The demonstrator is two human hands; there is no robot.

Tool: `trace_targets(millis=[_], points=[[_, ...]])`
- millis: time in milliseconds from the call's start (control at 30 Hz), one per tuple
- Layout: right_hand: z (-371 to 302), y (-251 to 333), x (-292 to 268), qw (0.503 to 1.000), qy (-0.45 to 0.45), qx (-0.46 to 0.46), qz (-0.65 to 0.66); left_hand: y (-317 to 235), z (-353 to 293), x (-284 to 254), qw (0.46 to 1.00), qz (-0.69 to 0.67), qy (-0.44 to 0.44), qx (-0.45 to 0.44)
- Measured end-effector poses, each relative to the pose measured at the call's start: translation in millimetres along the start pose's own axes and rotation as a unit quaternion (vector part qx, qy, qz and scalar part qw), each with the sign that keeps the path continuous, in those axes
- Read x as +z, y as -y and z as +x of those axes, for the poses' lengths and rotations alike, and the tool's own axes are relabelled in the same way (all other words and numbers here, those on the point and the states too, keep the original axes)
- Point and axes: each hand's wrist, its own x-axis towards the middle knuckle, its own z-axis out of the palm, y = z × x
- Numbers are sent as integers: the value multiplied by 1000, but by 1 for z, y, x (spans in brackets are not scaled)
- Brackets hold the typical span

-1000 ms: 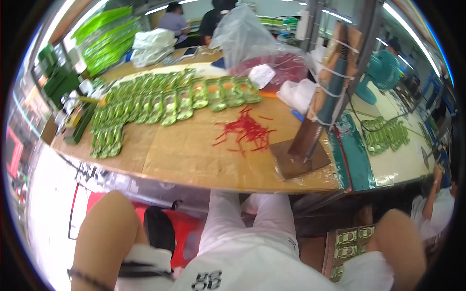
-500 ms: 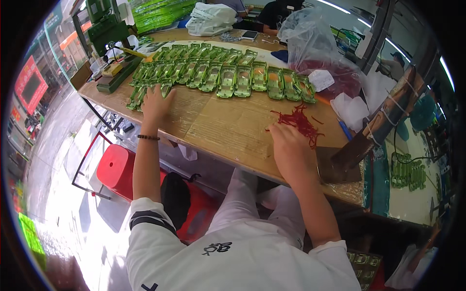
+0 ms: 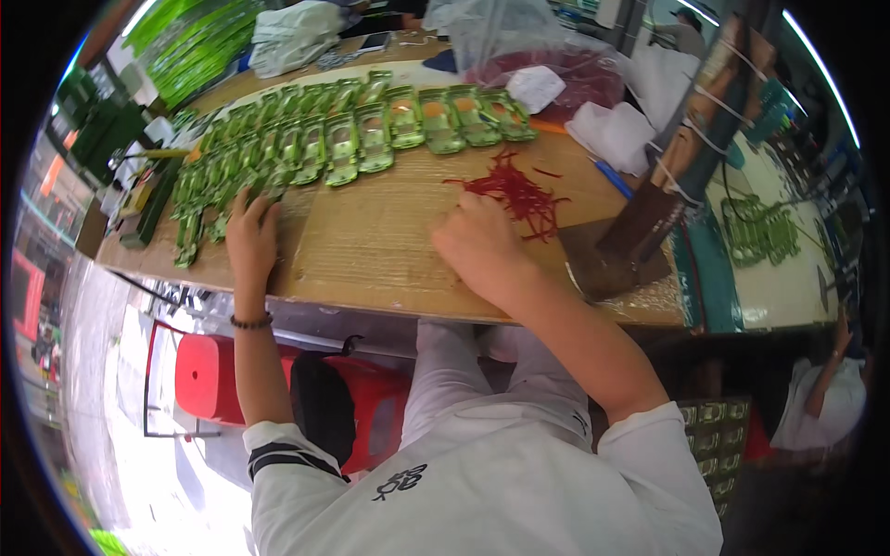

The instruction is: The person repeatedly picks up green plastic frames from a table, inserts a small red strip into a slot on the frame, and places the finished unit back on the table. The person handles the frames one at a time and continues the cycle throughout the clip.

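On a brown, film-covered desk point(image 3: 371, 246), glossy translucent-green plastic car-shaped frames point(image 3: 341, 148) are laid close together in long rows, stretched from the left side across to the far middle. Each frame is seen as a narrow outline with rounded ends and a hollowed middle; the brown of the desk is shown through some of the hollows, and patches of orange are seen in several toward the right end. At the near left, a few frames are set apart from the main rows and are partly covered by the left hand point(image 3: 251, 236).

The two hands are held well apart. The left hand is lowered with bent fingers onto the near-left frames; whether one is gripped cannot be made out. The right hand point(image 3: 479, 236) is curled just beside a loose tangle of thin, bright-red strips point(image 3: 524, 193), by whose left edge its fingertips are placed; whether a strip is pinched is hidden.

The tangle is heaped near the right end of the rows, with single strips strayed around it. To its right, a blue pen point(image 3: 612, 178) and a tilted dark metal post on a flat base point(image 3: 640, 236) are seen.
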Motion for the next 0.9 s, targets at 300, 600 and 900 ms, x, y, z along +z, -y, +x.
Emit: trace_targets(millis=[300,600,900], points=[[-34,1,-21,932,-227,29,281,-93,-94,-27,875,-457,-130,-98],[-116,2,-53,875,-313,47,366,-202,-159,-2,803,-569,151,90],[-124,-5,-59,877,-290,19,384,-217,-163,0,764,-596,229,93]])
